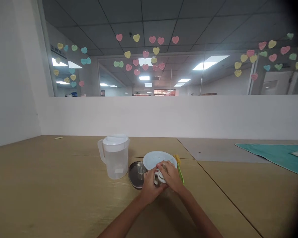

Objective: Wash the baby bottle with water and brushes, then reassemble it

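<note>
Both hands are wrapped around a small white cup-like vessel with a handle (160,177), held in front of a white bowl (155,158). My left hand (150,185) grips its left side, close to the handle. Over its top and right side lies my right hand (172,175), fingers curled. The hands cover much of the vessel, so its exact kind is unclear. Just left of my left hand, a small clear glass (140,169) stands on a dark metal tray (133,178).
A translucent lidded plastic pitcher (115,160) stands left of the tray. Right of the bowl lies a green-handled brush with a yellow head (180,173). A teal cloth (275,152) is at the far right. A white wall (149,115) with a window above bounds the table.
</note>
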A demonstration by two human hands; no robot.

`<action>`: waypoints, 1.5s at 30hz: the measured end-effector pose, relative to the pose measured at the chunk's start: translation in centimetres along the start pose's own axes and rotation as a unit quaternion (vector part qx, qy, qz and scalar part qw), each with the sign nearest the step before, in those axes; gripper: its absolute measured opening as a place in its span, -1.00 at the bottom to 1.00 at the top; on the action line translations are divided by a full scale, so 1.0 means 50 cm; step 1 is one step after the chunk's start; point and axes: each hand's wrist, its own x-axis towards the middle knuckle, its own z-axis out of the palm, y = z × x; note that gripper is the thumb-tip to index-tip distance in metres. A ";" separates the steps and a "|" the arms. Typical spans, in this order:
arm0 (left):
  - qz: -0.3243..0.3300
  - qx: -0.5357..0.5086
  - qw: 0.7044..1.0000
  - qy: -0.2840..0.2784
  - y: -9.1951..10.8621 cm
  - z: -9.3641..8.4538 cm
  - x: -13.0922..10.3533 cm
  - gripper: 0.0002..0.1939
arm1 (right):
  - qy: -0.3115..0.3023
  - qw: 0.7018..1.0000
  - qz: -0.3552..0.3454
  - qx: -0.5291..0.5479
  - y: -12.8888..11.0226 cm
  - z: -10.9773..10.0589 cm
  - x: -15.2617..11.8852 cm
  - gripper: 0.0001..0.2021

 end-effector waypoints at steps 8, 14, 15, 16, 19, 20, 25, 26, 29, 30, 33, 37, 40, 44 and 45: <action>-0.010 0.030 0.999 0.029 0.023 0.001 -0.002 -0.37 | -0.010 0.995 -0.001 -0.103 0.034 -0.001 -0.021 -0.53; 0.002 0.039 0.998 0.042 0.024 -0.003 -0.002 -0.32 | -0.042 0.993 -0.011 -0.108 0.030 -0.037 -0.056 -0.55; 0.009 0.044 0.998 0.042 0.026 -0.006 -0.001 -0.36 | -0.037 0.992 -0.016 -0.122 0.026 -0.043 -0.067 -0.55; 0.015 0.049 0.998 0.041 0.027 -0.008 -0.001 -0.39 | -0.028 0.989 -0.023 -0.142 0.022 -0.049 -0.079 -0.56; 0.024 0.064 0.997 0.029 0.028 -0.013 0.000 -0.45 | 0.025 0.974 -0.054 -0.219 0.003 -0.059 -0.107 -0.57; 0.021 0.068 0.997 0.026 0.027 -0.013 0.000 -0.44 | 0.048 0.969 -0.064 -0.234 -0.005 -0.061 -0.112 -0.60; -0.006 0.068 0.998 0.008 0.019 -0.008 0.005 -0.37 | 0.109 0.978 -0.053 -0.172 -0.029 -0.044 -0.094 -0.68; -0.009 0.069 0.998 0.003 0.017 -0.007 0.006 -0.37 | 0.109 0.978 -0.064 -0.165 -0.030 -0.035 -0.091 -0.67; -0.009 0.073 0.997 0.005 0.014 -0.004 0.007 -0.40 | 0.151 0.957 -0.123 -0.214 -0.036 -0.002 -0.098 -0.68; -0.006 0.067 0.998 0.011 0.013 -0.003 0.006 -0.38 | 0.170 0.948 -0.137 -0.233 -0.042 0.006 -0.106 -0.69; -0.006 0.040 0.999 0.034 0.015 -0.003 0.004 -0.36 | 0.187 0.939 -0.143 -0.251 -0.064 0.016 -0.130 -0.72; -0.017 0.027 0.999 0.042 0.028 -0.009 0.004 -0.49 | 0.157 0.970 -0.101 -0.153 -0.075 -0.005 -0.114 -0.79; -0.030 0.019 0.999 0.031 0.037 -0.015 0.006 -0.43 | 0.155 0.987 0.039 -0.026 -0.052 -0.018 -0.077 -0.71; -0.019 0.018 0.999 0.028 0.033 -0.015 0.005 -0.45 | 0.061 0.995 0.070 0.047 -0.026 0.006 -0.063 -0.48; -0.013 0.020 0.999 0.032 0.030 -0.014 0.004 -0.45 | 0.064 0.995 0.067 0.034 -0.026 0.016 -0.070 -0.45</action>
